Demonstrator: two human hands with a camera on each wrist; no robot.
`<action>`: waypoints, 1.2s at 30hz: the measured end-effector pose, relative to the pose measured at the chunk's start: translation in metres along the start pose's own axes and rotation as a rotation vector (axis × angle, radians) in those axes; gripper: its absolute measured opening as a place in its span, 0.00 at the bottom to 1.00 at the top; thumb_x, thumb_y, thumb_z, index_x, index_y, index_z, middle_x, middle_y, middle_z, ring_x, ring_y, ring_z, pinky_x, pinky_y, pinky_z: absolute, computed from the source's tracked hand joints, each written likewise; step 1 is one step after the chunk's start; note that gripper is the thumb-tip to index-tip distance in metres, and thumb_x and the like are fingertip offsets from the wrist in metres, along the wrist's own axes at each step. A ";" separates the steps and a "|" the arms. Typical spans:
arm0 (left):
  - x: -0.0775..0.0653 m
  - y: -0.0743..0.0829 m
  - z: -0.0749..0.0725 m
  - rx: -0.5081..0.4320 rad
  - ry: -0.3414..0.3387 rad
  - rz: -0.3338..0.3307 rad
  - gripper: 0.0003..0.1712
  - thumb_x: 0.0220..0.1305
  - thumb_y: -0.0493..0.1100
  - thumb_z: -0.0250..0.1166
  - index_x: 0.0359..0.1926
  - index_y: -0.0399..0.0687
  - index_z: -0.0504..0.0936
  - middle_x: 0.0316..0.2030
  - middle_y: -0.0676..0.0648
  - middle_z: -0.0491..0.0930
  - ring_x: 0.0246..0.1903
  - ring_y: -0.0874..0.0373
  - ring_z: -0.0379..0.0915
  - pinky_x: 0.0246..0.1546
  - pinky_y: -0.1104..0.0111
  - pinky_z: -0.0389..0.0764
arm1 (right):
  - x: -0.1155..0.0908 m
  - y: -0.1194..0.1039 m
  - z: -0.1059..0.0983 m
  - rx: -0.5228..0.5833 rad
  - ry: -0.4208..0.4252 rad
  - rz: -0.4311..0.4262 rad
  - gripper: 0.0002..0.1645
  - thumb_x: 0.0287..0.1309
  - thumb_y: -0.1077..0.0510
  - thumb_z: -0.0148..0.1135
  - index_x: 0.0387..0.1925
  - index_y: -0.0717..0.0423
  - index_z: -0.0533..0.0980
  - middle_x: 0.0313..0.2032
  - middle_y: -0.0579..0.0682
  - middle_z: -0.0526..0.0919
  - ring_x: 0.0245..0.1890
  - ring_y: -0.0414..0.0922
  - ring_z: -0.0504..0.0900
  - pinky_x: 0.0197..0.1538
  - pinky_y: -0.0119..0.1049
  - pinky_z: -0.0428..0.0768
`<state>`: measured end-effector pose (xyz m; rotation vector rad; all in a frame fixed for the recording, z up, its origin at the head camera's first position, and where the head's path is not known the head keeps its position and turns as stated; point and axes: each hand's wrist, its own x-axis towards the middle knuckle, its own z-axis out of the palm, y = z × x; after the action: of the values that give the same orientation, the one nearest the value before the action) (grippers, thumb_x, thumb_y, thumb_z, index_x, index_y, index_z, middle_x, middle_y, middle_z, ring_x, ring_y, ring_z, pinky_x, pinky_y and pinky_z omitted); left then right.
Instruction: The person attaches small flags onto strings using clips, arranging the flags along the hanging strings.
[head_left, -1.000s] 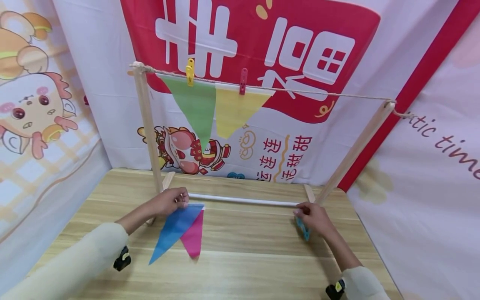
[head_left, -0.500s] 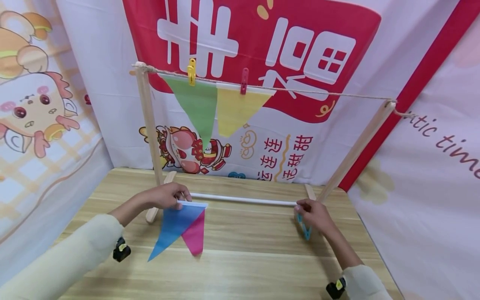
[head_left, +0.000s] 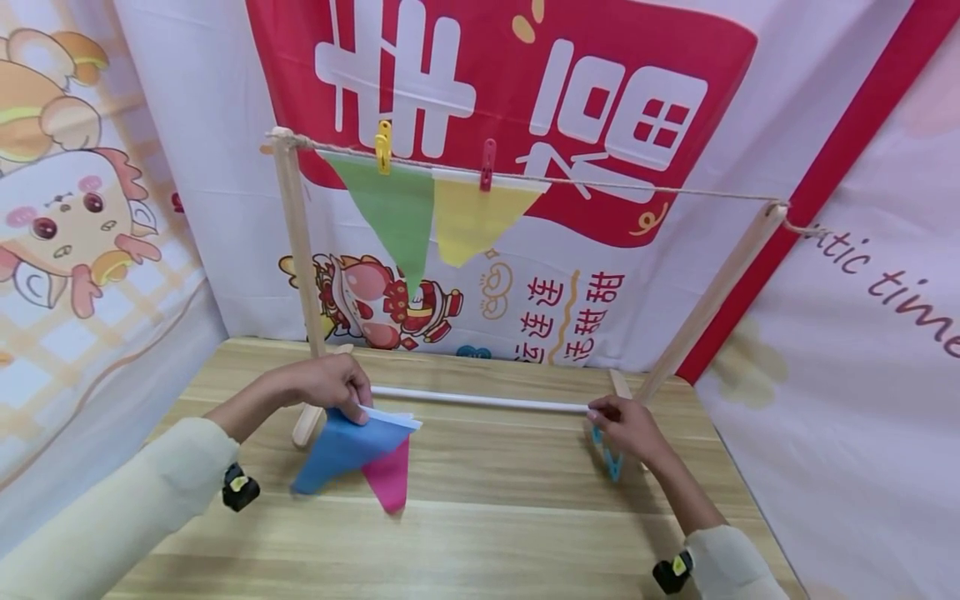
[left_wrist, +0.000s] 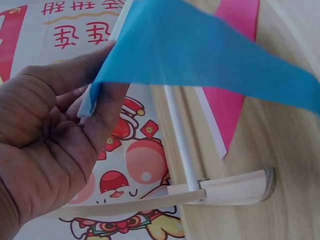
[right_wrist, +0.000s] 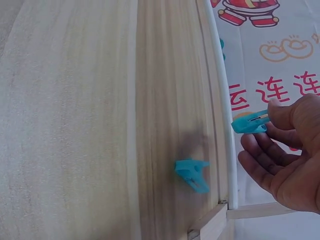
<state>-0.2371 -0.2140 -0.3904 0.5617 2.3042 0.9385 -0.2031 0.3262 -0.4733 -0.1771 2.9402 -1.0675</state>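
My left hand [head_left: 326, 387] pinches a blue pennant [head_left: 348, 446] by its white top edge between thumb and fingers. In the left wrist view the pennant's long point [left_wrist: 280, 85] trails off to the right. Partly behind it, a pink pennant [head_left: 390, 479] lies on the table. Over by the right post, my right hand [head_left: 626, 429] holds a teal clothespin [right_wrist: 249, 123] by its handles, thumb against fingertips, beside the white rod [right_wrist: 225, 85]. A second teal clothespin [right_wrist: 187, 169] is on the wood below that hand.
A cord [head_left: 637, 188] runs between two wooden posts [head_left: 295, 242]. From it hang a green pennant [head_left: 393, 200] with a yellow clothespin [head_left: 383, 148] and a yellow pennant [head_left: 476, 217] with a red clothespin [head_left: 487, 165]. A printed cloth [head_left: 570, 250] stands close behind.
My left hand has shifted slightly up and left; the blue pennant has turned with it, its tip rising and its white edge swinging toward me. The pink pennant and right hand stay nearly in place.
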 end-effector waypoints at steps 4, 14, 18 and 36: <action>0.000 0.008 -0.002 0.001 -0.039 -0.026 0.07 0.69 0.41 0.82 0.39 0.42 0.93 0.25 0.54 0.80 0.27 0.62 0.73 0.28 0.72 0.77 | 0.001 -0.003 -0.003 0.010 -0.037 -0.010 0.17 0.81 0.57 0.68 0.58 0.67 0.87 0.47 0.59 0.93 0.45 0.46 0.88 0.50 0.38 0.86; 0.005 0.029 -0.009 -0.022 -0.083 0.028 0.10 0.71 0.45 0.81 0.39 0.42 0.93 0.28 0.53 0.85 0.27 0.61 0.78 0.28 0.69 0.84 | 0.012 -0.008 -0.016 0.024 -0.063 -0.078 0.19 0.81 0.57 0.68 0.60 0.70 0.85 0.47 0.61 0.94 0.47 0.48 0.91 0.52 0.40 0.88; 0.008 0.037 -0.010 -0.018 -0.065 0.054 0.09 0.72 0.43 0.80 0.42 0.41 0.94 0.28 0.52 0.85 0.28 0.61 0.77 0.29 0.70 0.83 | 0.015 -0.014 -0.021 0.027 -0.076 -0.098 0.18 0.80 0.59 0.68 0.60 0.70 0.85 0.47 0.61 0.94 0.47 0.48 0.91 0.51 0.39 0.88; 0.022 0.061 -0.008 -0.015 0.058 0.191 0.10 0.76 0.43 0.76 0.49 0.40 0.94 0.35 0.46 0.92 0.31 0.57 0.84 0.34 0.63 0.92 | 0.029 -0.044 -0.043 0.024 -0.065 -0.114 0.17 0.80 0.57 0.69 0.58 0.68 0.85 0.44 0.61 0.94 0.43 0.45 0.91 0.45 0.33 0.87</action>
<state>-0.2494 -0.1652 -0.3492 0.7684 2.3228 1.0735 -0.2294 0.3170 -0.4114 -0.3753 2.8890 -1.0879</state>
